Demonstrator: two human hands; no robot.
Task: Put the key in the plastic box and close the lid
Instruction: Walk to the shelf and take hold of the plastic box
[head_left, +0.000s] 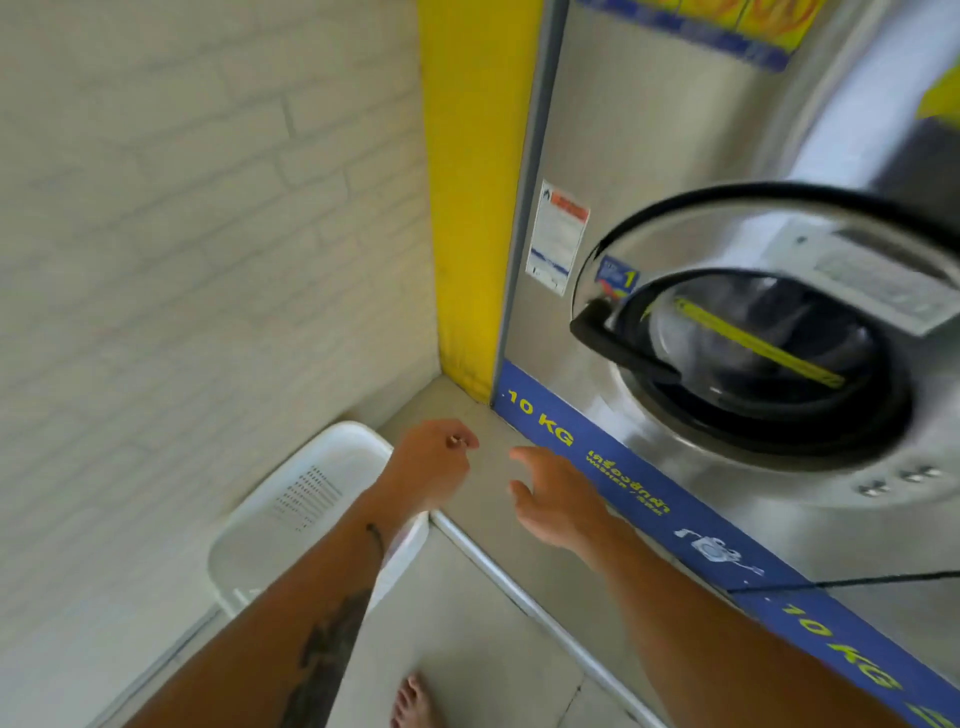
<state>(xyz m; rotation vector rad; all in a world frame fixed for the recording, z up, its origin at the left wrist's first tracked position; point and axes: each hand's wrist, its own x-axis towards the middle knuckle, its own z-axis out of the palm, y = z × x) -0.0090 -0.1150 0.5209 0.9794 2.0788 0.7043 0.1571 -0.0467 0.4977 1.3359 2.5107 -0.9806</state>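
Note:
My left hand (431, 462) reaches forward over the floor near the corner, its fingers curled around a small shiny metal piece that looks like the key (455, 440). My right hand (553, 499) hovers beside it on the right, fingers spread and holding nothing. A white plastic thing (291, 509) with a patch of slits lies under my left forearm. I cannot tell whether it is the box, its lid or a seat.
A steel washing machine (649, 156) stands on the right, its round door (753, 332) swung partly open, with a blue "10 KG" strip (649, 499) along its base. A yellow panel (472, 208) fills the corner. A brick wall is on the left and a metal floor rail (519, 587) runs below.

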